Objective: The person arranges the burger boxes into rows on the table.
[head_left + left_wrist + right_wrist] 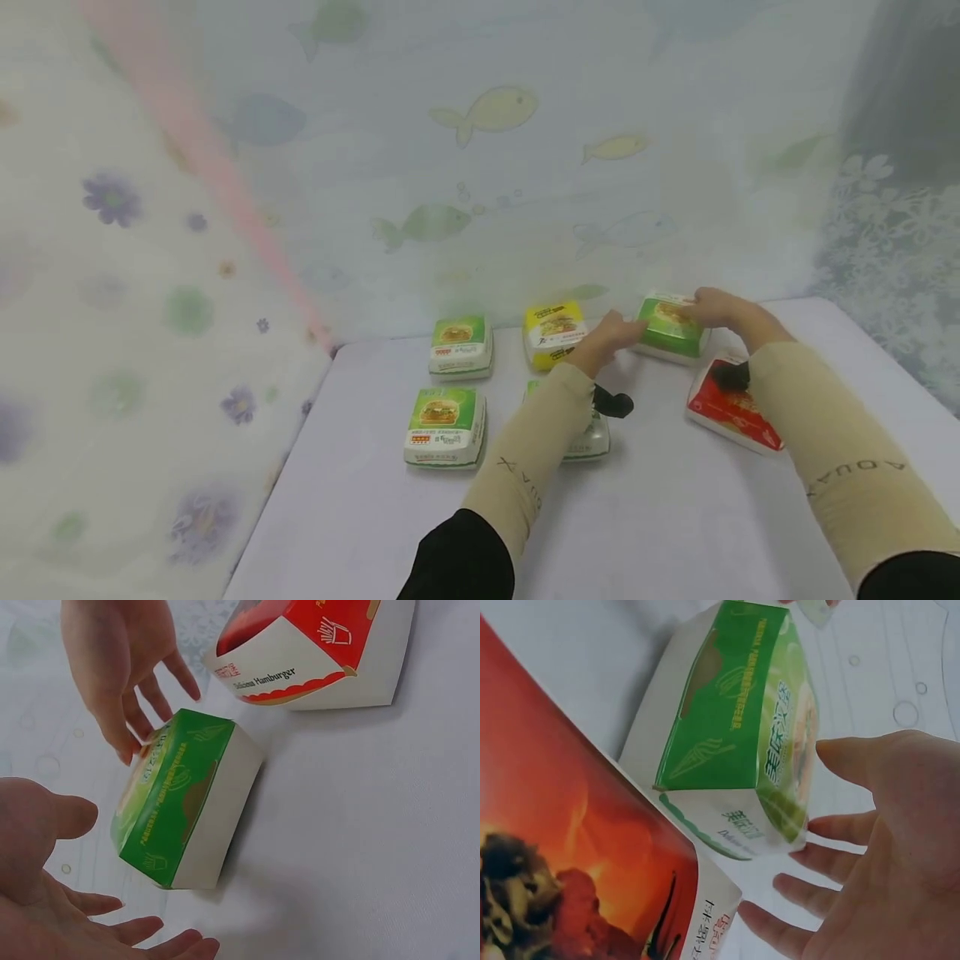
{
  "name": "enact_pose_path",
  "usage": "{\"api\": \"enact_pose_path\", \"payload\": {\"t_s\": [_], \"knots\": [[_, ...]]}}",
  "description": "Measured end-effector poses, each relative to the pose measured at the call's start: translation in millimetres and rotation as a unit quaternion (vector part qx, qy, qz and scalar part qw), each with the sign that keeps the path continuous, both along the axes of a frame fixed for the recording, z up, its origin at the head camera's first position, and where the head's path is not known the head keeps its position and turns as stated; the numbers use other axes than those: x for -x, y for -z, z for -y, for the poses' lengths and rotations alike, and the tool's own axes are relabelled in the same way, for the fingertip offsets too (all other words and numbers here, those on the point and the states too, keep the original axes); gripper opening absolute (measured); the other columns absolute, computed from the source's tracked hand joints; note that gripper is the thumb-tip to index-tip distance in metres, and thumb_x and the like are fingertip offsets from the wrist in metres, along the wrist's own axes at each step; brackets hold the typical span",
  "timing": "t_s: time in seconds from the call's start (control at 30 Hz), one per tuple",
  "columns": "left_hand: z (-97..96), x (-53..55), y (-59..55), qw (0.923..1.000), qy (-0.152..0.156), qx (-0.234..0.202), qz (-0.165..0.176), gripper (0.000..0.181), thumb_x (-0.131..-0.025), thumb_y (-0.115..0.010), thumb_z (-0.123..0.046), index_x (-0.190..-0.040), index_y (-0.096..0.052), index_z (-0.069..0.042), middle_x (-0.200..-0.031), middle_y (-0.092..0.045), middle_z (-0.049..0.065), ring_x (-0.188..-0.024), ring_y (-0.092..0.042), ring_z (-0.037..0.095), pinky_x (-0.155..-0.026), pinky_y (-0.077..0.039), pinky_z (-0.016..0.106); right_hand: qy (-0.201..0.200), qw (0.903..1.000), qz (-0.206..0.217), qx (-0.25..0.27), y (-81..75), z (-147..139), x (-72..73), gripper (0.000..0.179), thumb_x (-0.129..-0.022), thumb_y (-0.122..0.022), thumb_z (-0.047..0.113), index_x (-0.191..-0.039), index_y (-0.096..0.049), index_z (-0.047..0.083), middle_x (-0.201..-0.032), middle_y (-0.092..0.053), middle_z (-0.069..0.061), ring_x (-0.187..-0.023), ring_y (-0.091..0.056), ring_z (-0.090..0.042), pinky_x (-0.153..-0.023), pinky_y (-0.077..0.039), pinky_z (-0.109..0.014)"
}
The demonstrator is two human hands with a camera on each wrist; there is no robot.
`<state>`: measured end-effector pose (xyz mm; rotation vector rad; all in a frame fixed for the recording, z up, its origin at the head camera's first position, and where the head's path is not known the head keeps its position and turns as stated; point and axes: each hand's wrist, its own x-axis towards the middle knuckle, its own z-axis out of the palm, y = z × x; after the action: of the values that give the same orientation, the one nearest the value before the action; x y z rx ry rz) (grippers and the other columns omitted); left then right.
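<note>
A green and white hamburger box (671,329) stands at the back right of the white table, between both hands. On its left side is my left hand (609,337); in the left wrist view its fingers are spread, with a gap to the box (176,802). My right hand (726,310) is at the opposite side. In the right wrist view its fingers are extended and the thumb and fingertips lie at the edge of the box (712,712). A red hamburger box (731,408) sits just in front, partly under my right forearm.
Left of the hands stand a yellow burger box (553,329) and two green and white boxes, one at the back (460,346) and one in front (444,427). My left forearm partly covers another green and white box (591,442). A fish-patterned curtain (495,192) hangs behind the table.
</note>
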<state>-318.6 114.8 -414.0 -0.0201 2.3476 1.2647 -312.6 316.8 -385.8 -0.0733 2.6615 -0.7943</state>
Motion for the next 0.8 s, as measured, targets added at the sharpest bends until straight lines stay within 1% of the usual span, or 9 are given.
{"api": "enact_pose_path", "payload": {"t_s": [0.13,0.27,0.47,0.57,0.6,0.63,0.67,0.73,0.8], "knots": [[2.1,0.6,-0.3,0.9998,-0.002,0.017,-0.015,0.074,-0.101,-0.058,-0.042,-0.161,-0.029,-0.011,-0.167,-0.029,0.003,-0.150,-0.035,0.024,-0.116,-0.039,0.041,0.013,0.9998,0.013,-0.003,-2.0,4.5,-2.3,0.082,-0.105,-0.043,0.034,-0.147,-0.009,-0.027,-0.149,-0.013,-0.050,-0.138,-0.016,-0.066,-0.113,-0.020,-0.073],[4.5,3.3,-1.0,0.9992,-0.003,0.030,-0.028,0.072,-0.101,-0.057,-0.042,-0.161,-0.031,-0.010,-0.165,-0.033,0.004,-0.147,-0.039,0.025,-0.117,-0.038,0.040,0.019,0.9997,0.011,-0.009,-5.6,10.1,-3.3,0.083,-0.105,-0.045,0.035,-0.148,-0.009,-0.026,-0.150,-0.013,-0.049,-0.139,-0.016,-0.066,-0.113,-0.020,-0.073],[10.5,5.1,5.4,0.9996,-0.009,0.028,-0.008,0.073,-0.102,-0.056,-0.046,-0.162,-0.029,-0.014,-0.166,-0.031,0.002,-0.149,-0.036,0.025,-0.119,-0.034,0.040,0.030,0.9990,0.029,-0.016,-3.8,14.7,-1.6,0.086,-0.104,-0.047,0.038,-0.149,-0.008,-0.025,-0.150,-0.013,-0.048,-0.140,-0.016,-0.065,-0.114,-0.018,-0.073],[11.8,4.6,8.3,0.9998,-0.010,0.018,-0.004,0.073,-0.102,-0.056,-0.044,-0.161,-0.029,-0.011,-0.165,-0.033,0.006,-0.147,-0.039,0.027,-0.117,-0.038,0.042,0.032,0.9989,0.034,-0.009,-3.3,16.7,-2.8,0.088,-0.104,-0.048,0.039,-0.149,-0.006,-0.024,-0.151,-0.013,-0.048,-0.140,-0.016,-0.064,-0.114,-0.018,-0.073],[11.9,4.5,8.9,0.9998,-0.011,0.016,-0.005,0.072,-0.102,-0.057,-0.042,-0.160,-0.030,-0.009,-0.162,-0.037,0.007,-0.142,-0.045,0.026,-0.114,-0.041,0.041,0.034,0.9987,0.036,-0.006,-3.4,17.4,-3.6,0.090,-0.103,-0.049,0.039,-0.150,-0.005,-0.024,-0.151,-0.011,-0.047,-0.140,-0.015,-0.064,-0.114,-0.018,-0.073],[12.0,4.6,9.2,0.9999,-0.012,0.011,-0.003,0.069,-0.103,-0.056,-0.039,-0.159,-0.031,-0.008,-0.150,-0.049,0.010,-0.127,-0.057,0.024,-0.111,-0.045,0.040,0.036,0.9985,0.040,-0.002,-3.7,18.2,-4.4,0.091,-0.103,-0.049,0.040,-0.150,-0.005,-0.023,-0.152,-0.011,-0.047,-0.140,-0.015,-0.064,-0.114,-0.018,-0.073],[11.8,4.2,9.0,0.9998,-0.018,0.001,-0.002,0.065,-0.103,-0.056,-0.035,-0.156,-0.034,-0.005,-0.140,-0.055,0.010,-0.113,-0.063,0.023,-0.107,-0.049,0.040,0.036,0.9985,0.042,0.002,-3.6,19.0,-4.9,0.091,-0.103,-0.050,0.040,-0.150,-0.005,-0.023,-0.151,-0.012,-0.047,-0.140,-0.017,-0.064,-0.114,-0.021,-0.072],[10.2,5.2,10.3,0.9994,-0.033,-0.013,0.001,0.057,-0.103,-0.057,-0.028,-0.150,-0.039,-0.002,-0.120,-0.059,0.010,-0.096,-0.064,0.023,-0.097,-0.054,0.038,0.038,0.9981,0.049,0.004,-4.4,21.0,-5.9,0.091,-0.103,-0.050,0.041,-0.150,-0.006,-0.023,-0.151,-0.014,-0.046,-0.138,-0.022,-0.064,-0.113,-0.027,-0.071],[10.0,7.7,10.7,0.9988,-0.043,-0.025,-0.003,0.049,-0.101,-0.057,-0.020,-0.143,-0.044,0.001,-0.105,-0.056,0.009,-0.081,-0.058,0.021,-0.089,-0.056,0.037,0.038,0.9981,0.049,0.001,-7.0,24.9,-7.5,0.090,-0.103,-0.051,0.042,-0.150,-0.009,-0.023,-0.151,-0.018,-0.045,-0.136,-0.028,-0.063,-0.110,-0.033,-0.069]]}}
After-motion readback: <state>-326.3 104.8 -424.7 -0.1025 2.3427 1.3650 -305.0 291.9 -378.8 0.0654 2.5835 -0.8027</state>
